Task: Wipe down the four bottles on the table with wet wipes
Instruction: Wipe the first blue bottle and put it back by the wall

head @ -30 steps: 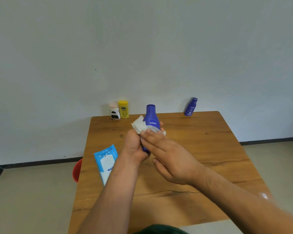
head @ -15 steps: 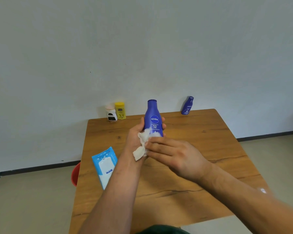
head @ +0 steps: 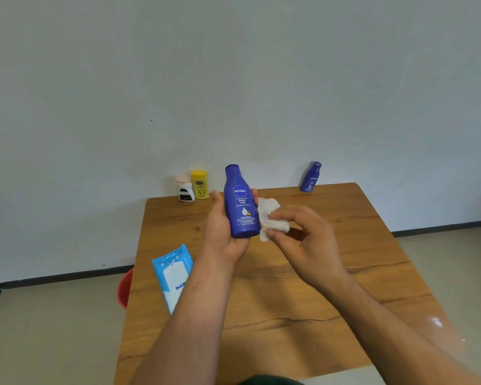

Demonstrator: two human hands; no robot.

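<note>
Right now the right hand's [head: 303, 241] fingertips [head: 282, 215] and thumb pinch a crumpled white wet wipe [head: 267, 208], with the other fingers loosely curled behind it. The wipe sits at the right edge of the big blue bottle [head: 240, 207]; whether it touches the bottle cannot be told. Just left of those fingertips, the left hand [head: 225, 234] grips the bottle upright with its cap up and label facing the camera. The thumb lies along the bottle's left side, the fingers wrap round behind, and their tips show at its right side.

Beyond the fingers, at the far edge of the wooden table [head: 289, 301], a white bottle [head: 185, 188] and a yellow bottle [head: 200, 184] stand side by side to the far left. A small blue bottle [head: 311, 177] leans to the far right, well apart from them. Nearer than the left hand's fingers and to their left, a blue wipes pack [head: 172, 273] lies flat by the table's left edge. Past that edge, lower down, part of a red object [head: 124, 287] shows.
</note>
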